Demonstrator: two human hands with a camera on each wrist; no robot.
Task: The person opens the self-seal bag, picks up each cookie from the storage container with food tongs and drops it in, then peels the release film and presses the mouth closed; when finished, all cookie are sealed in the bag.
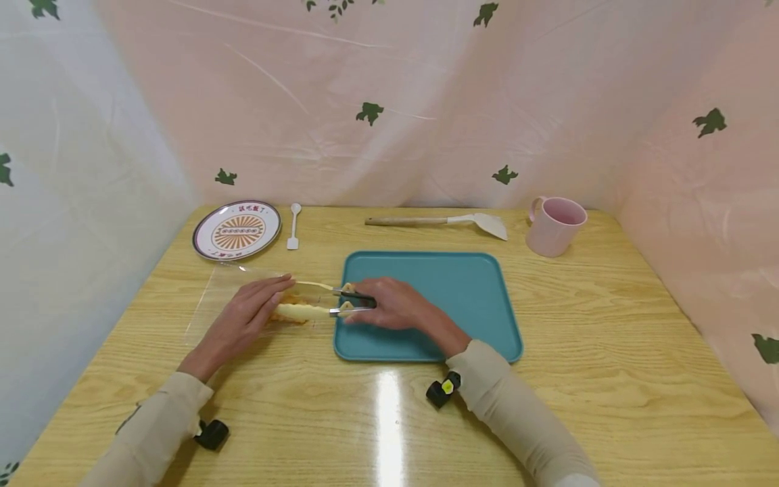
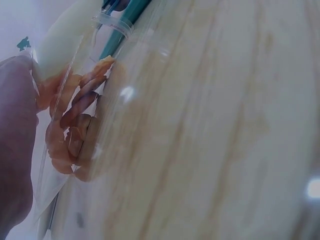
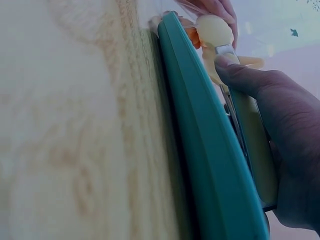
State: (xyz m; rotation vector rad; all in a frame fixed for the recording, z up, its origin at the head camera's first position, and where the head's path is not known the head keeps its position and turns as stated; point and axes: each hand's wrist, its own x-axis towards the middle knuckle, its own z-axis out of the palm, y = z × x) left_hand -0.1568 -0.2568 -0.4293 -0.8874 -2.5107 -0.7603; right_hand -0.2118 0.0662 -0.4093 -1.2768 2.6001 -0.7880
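My right hand (image 1: 392, 304) (image 3: 295, 120) grips a pair of tongs (image 1: 304, 312) (image 3: 257, 150) by their metal-and-cream handle, over the left side of the teal tray (image 1: 426, 304) (image 3: 200, 125). The tongs' pale, broad ends are spread apart and reach left into a clear plastic bag (image 1: 209, 304) (image 2: 112, 24). Orange-brown pieces (image 1: 293, 299) (image 2: 60, 145) lie inside the bag, by the lower tong end. My left hand (image 1: 246, 314) (image 2: 15, 145) holds the bag near the tong ends, fingers nearly straight along it; the thumb's contact is partly hidden.
A patterned plate (image 1: 237, 230) lies at the back left, with a small white spoon (image 1: 294, 226) beside it. Behind the tray rests a wooden-handled spatula (image 1: 414, 221). The pink mug (image 1: 548, 233) stands upright at the back right. Cloth walls rise around the wooden table (image 1: 304, 406).
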